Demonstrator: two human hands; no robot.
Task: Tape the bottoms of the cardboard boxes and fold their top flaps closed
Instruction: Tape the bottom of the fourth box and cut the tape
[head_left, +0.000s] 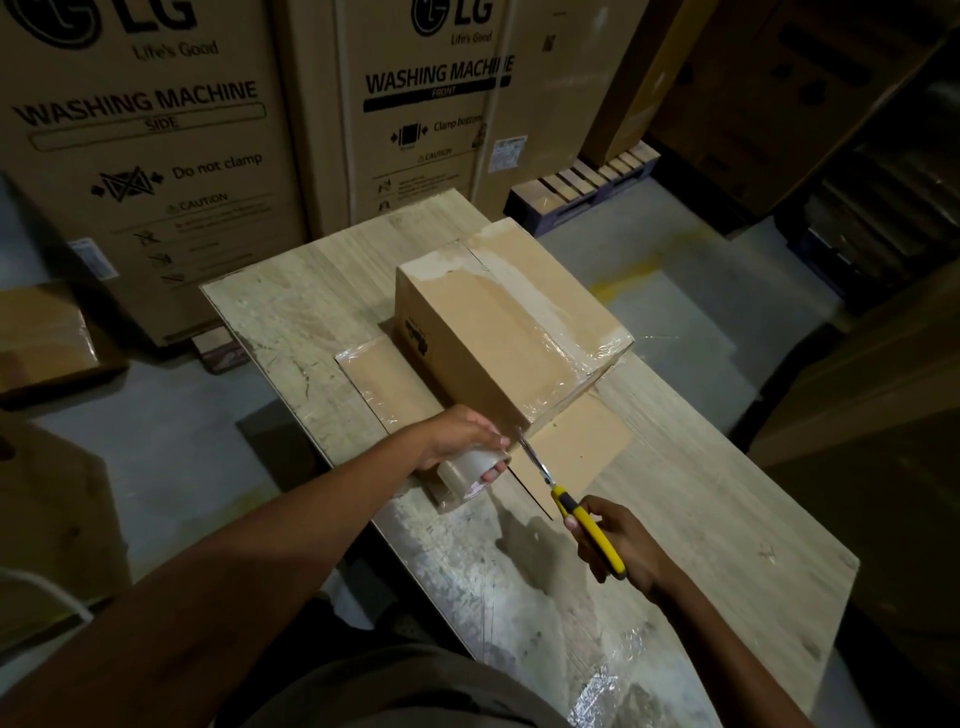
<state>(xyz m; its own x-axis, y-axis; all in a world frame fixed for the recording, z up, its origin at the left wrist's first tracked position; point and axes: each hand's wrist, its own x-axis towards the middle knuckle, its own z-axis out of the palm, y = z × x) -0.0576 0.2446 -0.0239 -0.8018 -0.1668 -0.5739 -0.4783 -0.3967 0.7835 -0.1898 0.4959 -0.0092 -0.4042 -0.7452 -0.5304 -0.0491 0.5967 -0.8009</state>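
A cardboard box (498, 322) stands upside down on the wooden table (701, 509), its flaps spread flat on the tabletop. Clear tape runs across its upturned bottom and down the near end. My left hand (460, 434) grips a roll of clear tape (470, 475) just below the box's near corner, with a strip stretched from roll to box. My right hand (618, 540) holds yellow-handled scissors (582, 519). Their blades reach up to the tape strip at the box's near corner.
Large washing machine cartons (156, 156) stand behind the table. More cardboard boxes (41, 332) lie on the floor at the left. A pallet (576, 187) sits at the back right. Dark stacked cartons (857, 364) fill the right side. Old tape scraps cling to the table's near end.
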